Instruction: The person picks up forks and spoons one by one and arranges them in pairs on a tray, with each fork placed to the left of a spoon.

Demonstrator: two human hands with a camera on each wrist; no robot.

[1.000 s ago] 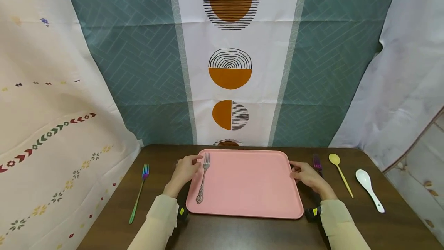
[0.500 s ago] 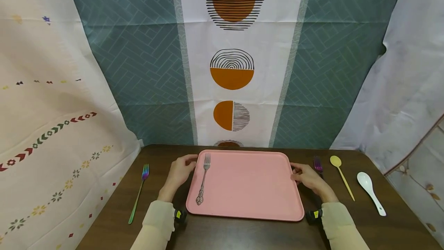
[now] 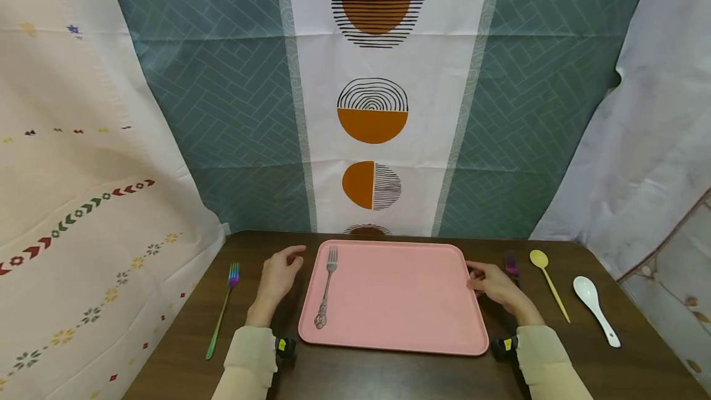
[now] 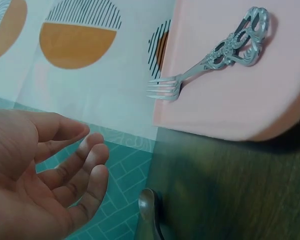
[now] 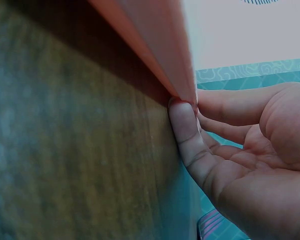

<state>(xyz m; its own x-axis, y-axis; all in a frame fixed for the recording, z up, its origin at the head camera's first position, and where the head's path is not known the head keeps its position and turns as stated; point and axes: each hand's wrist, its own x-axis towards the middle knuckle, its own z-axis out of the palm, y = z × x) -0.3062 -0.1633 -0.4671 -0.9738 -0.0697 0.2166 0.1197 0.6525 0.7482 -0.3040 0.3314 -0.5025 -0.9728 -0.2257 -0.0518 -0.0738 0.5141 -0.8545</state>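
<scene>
A pink tray (image 3: 400,295) lies on the dark wooden table, with a silver fork (image 3: 329,283) along its left side. The fork's ornate openwork handle shows close up in the left wrist view. To the left of the tray, apart from it, my left hand (image 3: 278,273) is held with loosely bent fingers and nothing in them. At the tray's right edge, my right hand (image 3: 495,286) pinches the rim between thumb (image 5: 185,122) and forefinger, as the right wrist view shows.
On the left lies a rainbow-coloured fork (image 3: 226,301). A spoon (image 4: 147,205) shows near my left hand in the left wrist view. To the right are a purple fork (image 3: 511,263), a yellow spoon (image 3: 547,279) and a white spoon (image 3: 594,307). Patterned cloth (image 3: 239,110) hangs behind.
My left hand has come off the tray's left edge and moved left, away from it. The right hand stays at the right rim, and tray and fork keep their places.
</scene>
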